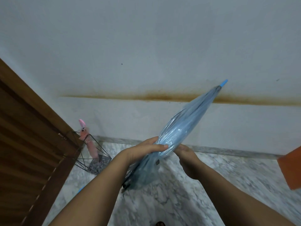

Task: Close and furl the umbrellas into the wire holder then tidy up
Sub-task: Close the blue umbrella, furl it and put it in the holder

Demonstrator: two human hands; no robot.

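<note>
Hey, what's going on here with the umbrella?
A person is furling a clear blue umbrella, closed and held at a slant, its blue tip toward the wall. The left hand wraps over the canopy while the right hand supports it from underneath on the other side. A pink umbrella already stands in the wire holder on the floor by the wooden door. The blue one is not in the holder yet.
</note>
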